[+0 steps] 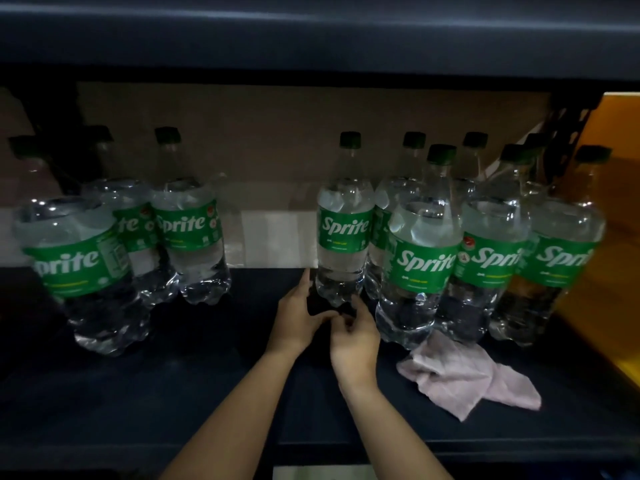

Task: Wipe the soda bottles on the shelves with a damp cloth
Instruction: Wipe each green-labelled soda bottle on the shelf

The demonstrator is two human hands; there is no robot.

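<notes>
This looks like a shop or its stockroom. A dark metal shelf carries many identical Sprite bottles in rows, to both sides of the hands and beyond them, with another shelf board overhead and a cardboard backing behind.

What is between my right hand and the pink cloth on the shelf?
Nothing visible. The right hand is at the base of the middle Sprite bottle, and the pink cloth lies to its right on the dark shelf, with only bare shelf between; its far edge touches the front bottles.
</notes>
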